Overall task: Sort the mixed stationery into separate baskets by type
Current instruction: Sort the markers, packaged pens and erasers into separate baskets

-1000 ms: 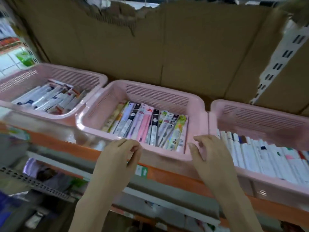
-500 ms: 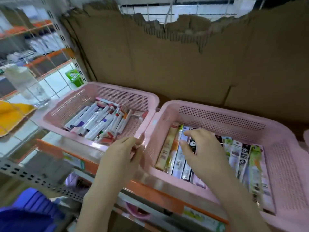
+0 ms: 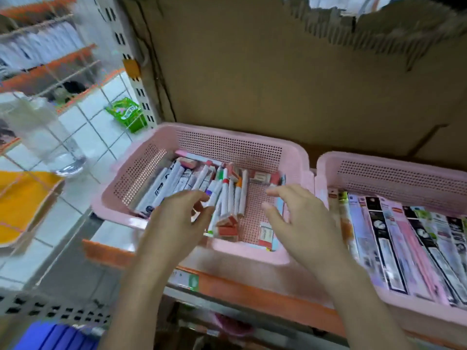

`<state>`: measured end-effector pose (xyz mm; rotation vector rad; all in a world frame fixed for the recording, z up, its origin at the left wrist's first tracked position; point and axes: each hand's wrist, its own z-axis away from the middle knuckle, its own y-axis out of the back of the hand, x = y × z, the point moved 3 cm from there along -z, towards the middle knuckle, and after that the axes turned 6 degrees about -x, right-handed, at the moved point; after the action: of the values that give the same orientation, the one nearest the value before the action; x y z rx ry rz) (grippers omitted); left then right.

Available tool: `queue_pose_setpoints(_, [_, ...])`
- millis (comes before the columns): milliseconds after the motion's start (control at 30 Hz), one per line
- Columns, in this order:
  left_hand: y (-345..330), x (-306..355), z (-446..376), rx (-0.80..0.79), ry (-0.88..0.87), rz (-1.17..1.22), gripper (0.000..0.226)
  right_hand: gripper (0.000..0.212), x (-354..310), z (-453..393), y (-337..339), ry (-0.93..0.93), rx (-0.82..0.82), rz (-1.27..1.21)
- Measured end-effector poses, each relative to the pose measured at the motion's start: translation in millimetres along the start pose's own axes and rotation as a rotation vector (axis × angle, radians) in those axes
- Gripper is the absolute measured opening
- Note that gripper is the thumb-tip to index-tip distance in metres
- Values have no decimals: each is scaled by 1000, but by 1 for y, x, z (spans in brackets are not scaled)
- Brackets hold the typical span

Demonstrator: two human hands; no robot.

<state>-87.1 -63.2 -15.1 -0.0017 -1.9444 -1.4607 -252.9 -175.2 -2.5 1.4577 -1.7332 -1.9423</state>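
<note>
My fingers on the left hand curl loosely over the white cylindrical markers with coloured caps, though blur keeps me from telling whether they pinch one; the right hand hovers with fingers spread and relaxed, holding nothing. The markers lie in the pink perforated plastic basket on the left, long axes running mostly front to back and leaning slightly right, caps toward the rear wall. Among them sit small red-and-white rectangular boxes, some at the front, some along the back. A white card pack lies on the basket floor under my right hand. Just beside, to the right, a second pink perforated basket holds long flat packaged pens laid side by side, pointing front to back. Both baskets rest on an orange-edged metal shelf, with torn brown cardboard standing behind them.
</note>
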Motion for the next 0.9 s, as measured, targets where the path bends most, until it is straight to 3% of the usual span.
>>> queue_pose_setpoints(100, [24,-38,-16,-37,18,-48,24,39,-18,-15,-24,-39,-164,96])
queue_pose_setpoints(200, [37,-61,-32,-84,-3,-80,26,73,-19,-24,-39,-164,-512,169])
queue_pose_setpoints(267, [37,-66,-39,-131,-48,-73,27,87,-14,-28,-41,-233,-659,218])
queue_pose_setpoints(367, [29,-64,-51,-179,-136,-44,29,77,-12,-34,-47,-273,-759,369])
queue_pose_setpoints(433, [22,-62,-59,-228,-174,-41,31,60,-14,-36,-53,-244,-751,484])
queue_pose_setpoints(567, [13,-62,-66,-349,-199,-87,41,53,-14,-39,-56,-218,-717,541])
queue_pose_setpoints(733, [12,-66,-69,-416,-201,-116,42,31,-8,-60,-66,-203,-491,512])
queue_pose_setpoints(900, [17,-72,-75,-422,-145,-145,37,31,-6,-71,-55,-268,-298,345])
